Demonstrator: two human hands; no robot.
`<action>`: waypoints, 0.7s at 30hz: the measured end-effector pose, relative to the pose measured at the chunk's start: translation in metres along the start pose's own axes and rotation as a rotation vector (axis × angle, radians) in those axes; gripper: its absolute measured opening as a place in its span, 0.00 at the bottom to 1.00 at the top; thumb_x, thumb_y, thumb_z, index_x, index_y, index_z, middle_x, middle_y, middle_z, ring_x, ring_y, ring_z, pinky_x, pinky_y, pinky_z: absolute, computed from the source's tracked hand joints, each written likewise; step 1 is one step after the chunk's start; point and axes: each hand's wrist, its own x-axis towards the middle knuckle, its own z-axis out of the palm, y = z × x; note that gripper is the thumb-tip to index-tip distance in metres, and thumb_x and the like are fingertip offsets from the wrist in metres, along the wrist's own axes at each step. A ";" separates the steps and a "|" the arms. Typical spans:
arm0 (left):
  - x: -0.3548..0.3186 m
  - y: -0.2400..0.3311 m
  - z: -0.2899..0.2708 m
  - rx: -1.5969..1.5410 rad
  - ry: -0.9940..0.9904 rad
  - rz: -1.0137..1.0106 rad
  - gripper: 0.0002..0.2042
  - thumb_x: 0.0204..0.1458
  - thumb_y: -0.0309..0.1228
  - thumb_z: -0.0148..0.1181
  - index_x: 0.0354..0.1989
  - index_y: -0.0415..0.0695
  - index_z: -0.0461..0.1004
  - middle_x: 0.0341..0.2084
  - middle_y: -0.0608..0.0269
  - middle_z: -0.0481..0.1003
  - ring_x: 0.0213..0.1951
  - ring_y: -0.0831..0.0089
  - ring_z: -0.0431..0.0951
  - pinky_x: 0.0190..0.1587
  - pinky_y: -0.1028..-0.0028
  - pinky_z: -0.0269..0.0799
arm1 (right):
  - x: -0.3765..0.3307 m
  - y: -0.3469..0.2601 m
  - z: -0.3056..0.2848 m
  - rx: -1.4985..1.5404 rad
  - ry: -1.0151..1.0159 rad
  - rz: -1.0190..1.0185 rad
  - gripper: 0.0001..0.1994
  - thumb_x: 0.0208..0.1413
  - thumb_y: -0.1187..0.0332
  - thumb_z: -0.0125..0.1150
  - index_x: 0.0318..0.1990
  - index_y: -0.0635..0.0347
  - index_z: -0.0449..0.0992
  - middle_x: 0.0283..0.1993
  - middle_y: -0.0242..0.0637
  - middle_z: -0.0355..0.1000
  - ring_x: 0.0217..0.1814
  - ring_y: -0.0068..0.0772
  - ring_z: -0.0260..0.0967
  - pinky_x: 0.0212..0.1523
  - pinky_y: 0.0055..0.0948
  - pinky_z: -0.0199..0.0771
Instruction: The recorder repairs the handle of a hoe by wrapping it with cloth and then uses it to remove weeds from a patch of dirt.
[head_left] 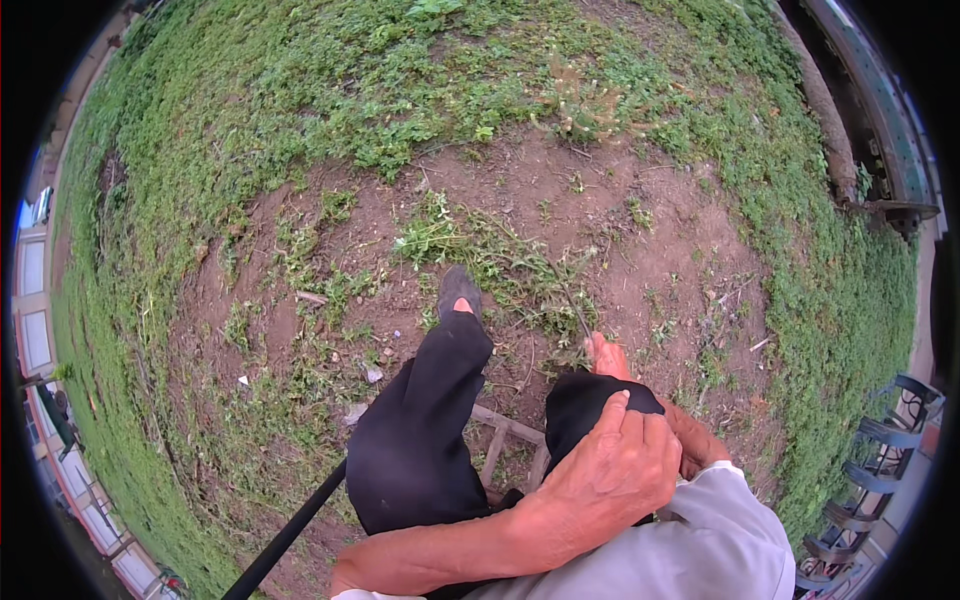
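Observation:
My right hand (607,357) reaches down beyond my right knee, its fingers closed round the lower end of a thin brown stick (568,290). The stick slants up and left into a heap of uprooted weeds (500,250) on the bare soil. Part of that hand and its wrist is hidden behind the knee. My left arm crosses my lap. The left hand (625,455) lies over my right knee and forearm with its fingers curled in; what they hold, if anything, is hidden.
A slatted wooden frame (507,425) shows between my black-trousered legs. A black pole (290,535) slants by my left leg. Green low plants (350,90) ring the soil. A log (820,110) lies at far right, above curved metal pieces (870,475). Stones and twigs are scattered about.

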 end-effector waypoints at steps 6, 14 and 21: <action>-0.004 0.001 -0.005 -0.038 0.044 -0.028 0.08 0.46 0.30 0.57 0.31 0.38 0.75 0.23 0.60 0.70 0.29 0.68 0.74 0.52 0.64 0.72 | 0.059 -0.029 -0.031 -0.035 0.105 0.035 0.14 0.67 0.60 0.45 0.37 0.62 0.67 0.26 0.63 0.70 0.31 0.70 0.70 0.31 0.61 0.67; -0.010 -0.022 -0.014 -0.127 0.218 -0.158 0.10 0.47 0.28 0.58 0.34 0.35 0.76 0.26 0.59 0.73 0.31 0.71 0.76 0.51 0.67 0.74 | 0.272 -0.070 -0.042 -0.141 0.307 -0.050 0.18 0.66 0.58 0.43 0.34 0.66 0.70 0.29 0.64 0.73 0.34 0.70 0.72 0.34 0.59 0.73; -0.017 -0.035 -0.036 -0.195 0.380 -0.261 0.09 0.50 0.26 0.60 0.33 0.31 0.76 0.28 0.53 0.75 0.31 0.62 0.76 0.49 0.63 0.74 | 0.242 -0.089 0.021 -0.016 0.253 -0.041 0.15 0.65 0.61 0.46 0.34 0.67 0.68 0.27 0.66 0.72 0.31 0.71 0.72 0.32 0.61 0.71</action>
